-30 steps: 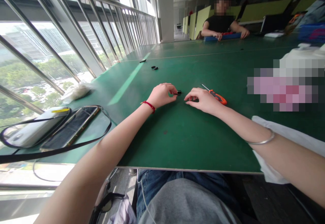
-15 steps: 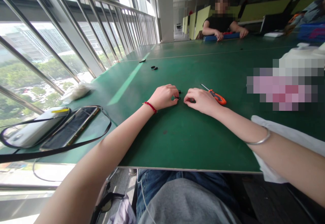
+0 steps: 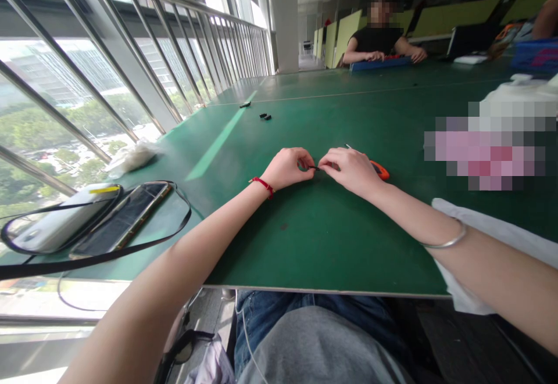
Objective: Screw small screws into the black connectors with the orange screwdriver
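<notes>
Between my fingertips is a small black piece (image 3: 316, 168), too small to name more exactly. My left hand (image 3: 290, 169) pinches its left end between thumb and forefinger. The fingers of my right hand (image 3: 349, 168) are pinched together at its right end. Both hands are just above the green tabletop (image 3: 305, 233), nearly touching each other. Behind my right hand lies a screwdriver with an orange handle (image 3: 381, 170); the hand covers most of it.
Several small black parts (image 3: 265, 117) lie farther up the table. To the left are a phone (image 3: 122, 218), a silver device (image 3: 61, 218) and a black strap. A white plastic bag (image 3: 131, 157) sits by the railing. Across the table a person (image 3: 377, 41) handles a blue tray (image 3: 379, 65).
My hands have come together, the left moving right with the black piece and the right moving slightly left. My right fingertips now meet the piece. More of the screwdriver is covered.
</notes>
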A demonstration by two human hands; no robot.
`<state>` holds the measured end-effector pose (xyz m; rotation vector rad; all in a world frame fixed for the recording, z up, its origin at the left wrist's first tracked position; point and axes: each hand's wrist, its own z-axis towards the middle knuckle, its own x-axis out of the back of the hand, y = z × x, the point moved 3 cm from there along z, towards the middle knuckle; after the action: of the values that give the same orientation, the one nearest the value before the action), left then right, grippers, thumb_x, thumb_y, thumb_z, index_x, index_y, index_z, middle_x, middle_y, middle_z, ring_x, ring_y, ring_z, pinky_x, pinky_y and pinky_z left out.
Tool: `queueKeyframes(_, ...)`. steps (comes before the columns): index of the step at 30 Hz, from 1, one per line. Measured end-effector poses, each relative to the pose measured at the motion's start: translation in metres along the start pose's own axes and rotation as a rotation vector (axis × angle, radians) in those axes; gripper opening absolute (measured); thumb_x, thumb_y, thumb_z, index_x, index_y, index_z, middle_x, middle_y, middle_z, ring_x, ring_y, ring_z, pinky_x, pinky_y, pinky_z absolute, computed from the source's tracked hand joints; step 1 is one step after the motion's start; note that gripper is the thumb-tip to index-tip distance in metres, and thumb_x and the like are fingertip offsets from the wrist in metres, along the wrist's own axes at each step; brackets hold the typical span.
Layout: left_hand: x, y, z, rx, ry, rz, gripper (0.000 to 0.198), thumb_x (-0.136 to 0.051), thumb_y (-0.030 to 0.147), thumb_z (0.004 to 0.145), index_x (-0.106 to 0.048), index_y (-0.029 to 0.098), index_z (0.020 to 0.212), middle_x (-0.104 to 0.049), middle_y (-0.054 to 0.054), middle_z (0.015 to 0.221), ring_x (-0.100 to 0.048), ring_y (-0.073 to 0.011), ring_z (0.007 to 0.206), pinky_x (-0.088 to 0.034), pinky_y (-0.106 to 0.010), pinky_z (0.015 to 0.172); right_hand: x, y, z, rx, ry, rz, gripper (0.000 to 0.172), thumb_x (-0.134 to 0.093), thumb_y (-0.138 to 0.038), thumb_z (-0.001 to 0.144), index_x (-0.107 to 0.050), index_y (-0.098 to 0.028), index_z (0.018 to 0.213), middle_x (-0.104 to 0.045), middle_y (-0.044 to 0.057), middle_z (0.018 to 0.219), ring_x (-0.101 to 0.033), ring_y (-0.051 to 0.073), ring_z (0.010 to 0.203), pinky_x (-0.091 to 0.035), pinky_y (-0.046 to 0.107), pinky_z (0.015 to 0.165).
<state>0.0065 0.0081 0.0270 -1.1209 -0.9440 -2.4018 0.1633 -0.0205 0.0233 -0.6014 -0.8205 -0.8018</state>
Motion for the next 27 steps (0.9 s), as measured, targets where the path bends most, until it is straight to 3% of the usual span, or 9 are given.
queueKeyframes(27, -0.004, -0.0081, -0.0002, 0.279, 0.017, -0.401, 0.017, -0.065, 0.026, 0.065, -0.069, 0.01, 0.071, -0.068, -0.004, 0.068, -0.059, -0.0107, 0.062, -0.047, -0.021, 0.061, 0.0067, -0.0017, -0.0012, -0.052, 0.066, 0.113, 0.012, -0.055, -0.021, 0.081, -0.067, -0.02, 0.079, -0.065, 0.002, 0.076, -0.058, 0.015, 0.068, -0.038, 0.027, 0.063)
